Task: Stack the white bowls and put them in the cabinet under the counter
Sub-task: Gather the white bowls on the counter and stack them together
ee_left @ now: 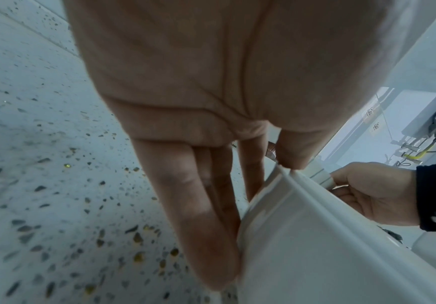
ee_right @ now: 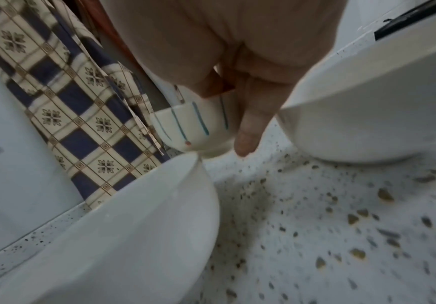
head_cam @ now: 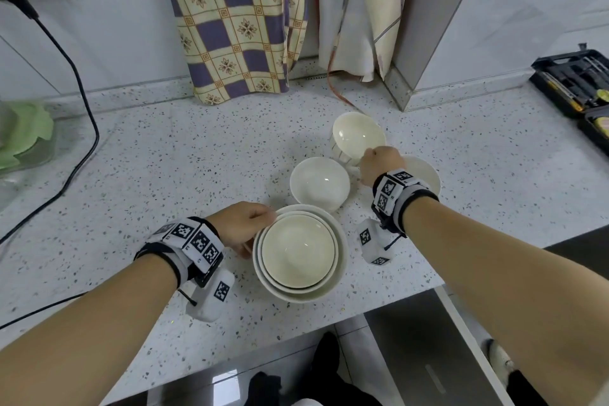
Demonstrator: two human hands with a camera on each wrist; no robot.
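Stack of nested bowls (head_cam: pixel 298 252) lies near-left of striped bowl (head_cam: pixel 357 135) pinched in right hand (head_cam: pixel 382 165) grip; left hand (head_cam: pixel 242 227) grip clasps stack rim.

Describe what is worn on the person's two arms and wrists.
Both forearms are bare, no sleeves. Each wrist carries a black strap with a white block of black-and-white square markers, left wrist unit and right wrist unit. A white marker-tagged camera pod hangs beneath each, with a thin black cable.
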